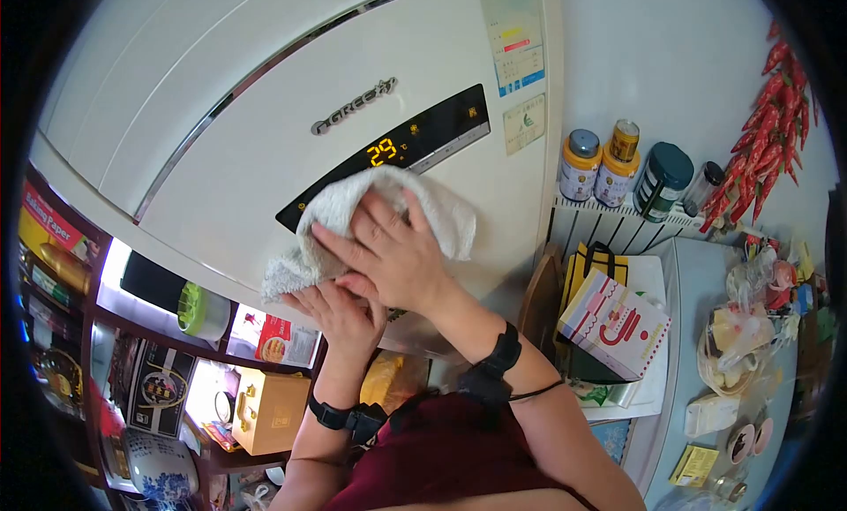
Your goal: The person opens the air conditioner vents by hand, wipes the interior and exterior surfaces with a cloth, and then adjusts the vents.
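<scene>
A white terry cloth (pixel 340 202) lies bunched against the front of a cream Gree air conditioner (pixel 238 171), covering part of its black display strip (pixel 450 118), where 29 is lit. My right hand (pixel 393 255) grips the cloth, its fingers pressed into the folds below the digits. Just below and to the left, my left hand (pixel 340 317) has its fingers curled at the cloth's lower edge, close against my right hand. Some fingertips of my left hand are hidden by the cloth. Both wrists wear black bands.
At right, jars (pixel 580 167) and a dark green tub (pixel 662 183) stand on a white rack beside hanging red chillies (pixel 772 123). A light blue surface (pixel 679 334) holds a basket (pixel 723 365) and small items. Shelves with boxes and a tan case (pixel 273 412) are at left.
</scene>
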A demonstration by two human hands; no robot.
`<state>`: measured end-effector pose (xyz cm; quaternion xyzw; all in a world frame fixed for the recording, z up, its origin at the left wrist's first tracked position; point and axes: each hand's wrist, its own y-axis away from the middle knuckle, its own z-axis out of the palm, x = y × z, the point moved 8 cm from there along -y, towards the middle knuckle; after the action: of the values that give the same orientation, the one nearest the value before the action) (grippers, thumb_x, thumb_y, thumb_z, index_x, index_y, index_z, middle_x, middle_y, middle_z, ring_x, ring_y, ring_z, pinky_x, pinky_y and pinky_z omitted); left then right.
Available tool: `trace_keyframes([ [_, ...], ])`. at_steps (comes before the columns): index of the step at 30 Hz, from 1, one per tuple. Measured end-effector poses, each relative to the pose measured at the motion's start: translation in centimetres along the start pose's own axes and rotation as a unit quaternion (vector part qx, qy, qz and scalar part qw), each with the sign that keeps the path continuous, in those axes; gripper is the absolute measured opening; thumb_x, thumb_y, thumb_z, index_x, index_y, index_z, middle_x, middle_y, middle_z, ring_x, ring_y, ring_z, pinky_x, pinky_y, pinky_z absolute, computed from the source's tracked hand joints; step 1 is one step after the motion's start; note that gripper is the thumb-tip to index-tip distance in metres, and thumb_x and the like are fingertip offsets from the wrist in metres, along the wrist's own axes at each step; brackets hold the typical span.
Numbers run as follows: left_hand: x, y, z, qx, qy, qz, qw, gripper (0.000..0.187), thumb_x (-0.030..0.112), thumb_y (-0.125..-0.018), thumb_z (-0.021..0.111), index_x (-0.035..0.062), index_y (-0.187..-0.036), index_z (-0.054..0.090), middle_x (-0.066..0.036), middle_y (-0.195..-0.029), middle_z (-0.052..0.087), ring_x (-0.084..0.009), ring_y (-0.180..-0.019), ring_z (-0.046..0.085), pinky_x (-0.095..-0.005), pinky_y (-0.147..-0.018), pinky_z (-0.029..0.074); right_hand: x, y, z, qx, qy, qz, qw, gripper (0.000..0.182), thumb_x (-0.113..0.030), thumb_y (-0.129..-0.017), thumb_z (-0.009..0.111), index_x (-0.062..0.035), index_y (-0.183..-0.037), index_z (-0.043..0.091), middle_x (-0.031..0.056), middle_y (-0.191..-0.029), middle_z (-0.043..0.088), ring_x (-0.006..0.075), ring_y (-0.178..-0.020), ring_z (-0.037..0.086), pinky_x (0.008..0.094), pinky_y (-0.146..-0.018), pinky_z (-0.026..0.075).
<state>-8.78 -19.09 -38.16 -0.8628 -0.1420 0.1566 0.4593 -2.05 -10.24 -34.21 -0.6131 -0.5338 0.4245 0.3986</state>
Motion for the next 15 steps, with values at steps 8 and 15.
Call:
trace_keyframes([
  [8, 2.2, -2.2, -0.4, -0.022, 0.034, 0.043, 0.998, 0.077, 0.029, -0.085, 0.064, -0.0123, -0.140, 0.029, -0.033, -0.150, 0.019, -0.0500, -0.142, 0.007, -0.0611, -0.113, 0.001, 6.5, -0.2, -4.4, 0.105, 0.030, 0.116, 0.987, 0.062, -0.051, -0.098, 0.034, -0.0073, -0.138, 0.049, 0.0241, -0.138, 0.046, 0.0434, -0.132, 0.038, 0.0585, -0.111, 0.017],
  [15, 1.9, -2.3, -0.7, -0.020, 0.100, 0.001, 0.995, 0.078, 0.029, -0.085, 0.060, -0.0089, -0.144, 0.024, -0.035, -0.150, 0.017, -0.0521, -0.142, 0.006, -0.0629, -0.112, -0.001, 0.5, -1.0, -2.6, 0.018, -0.065, 0.069, 0.995, 0.065, -0.052, -0.097, 0.033, -0.0048, -0.138, 0.050, 0.0245, -0.139, 0.045, 0.0401, -0.134, 0.038, 0.0571, -0.112, 0.015],
])
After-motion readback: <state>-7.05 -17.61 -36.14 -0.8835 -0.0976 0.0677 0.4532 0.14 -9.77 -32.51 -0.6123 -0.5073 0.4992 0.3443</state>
